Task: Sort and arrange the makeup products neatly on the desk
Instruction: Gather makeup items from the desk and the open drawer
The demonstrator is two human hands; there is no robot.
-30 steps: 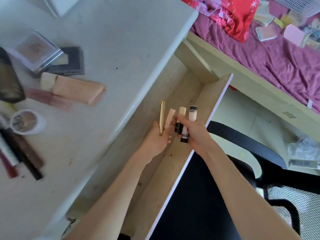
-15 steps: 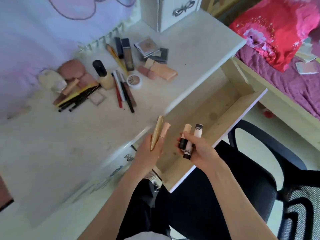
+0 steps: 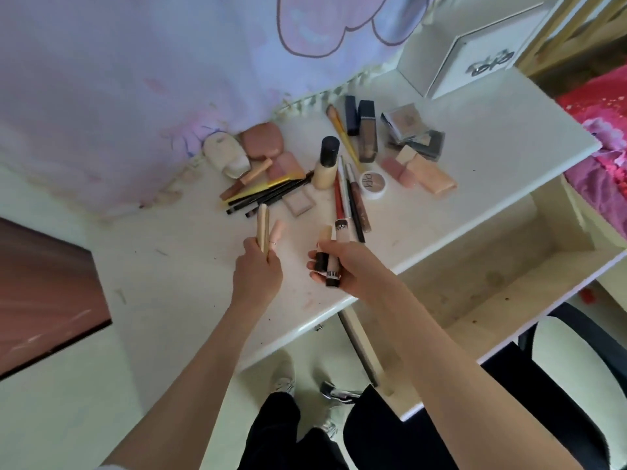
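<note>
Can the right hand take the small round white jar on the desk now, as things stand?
Probably not yet. The right hand is full with two tubes, so no fingers are free. The way to the round jar looks open, apart from pencils lying beside it.

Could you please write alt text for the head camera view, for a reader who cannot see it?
Over a white desk, the left hand holds a gold tube and a pink tube, and the right hand holds two cream sticks. More makeup lies clustered behind them, and an open drawer is at right.
</note>
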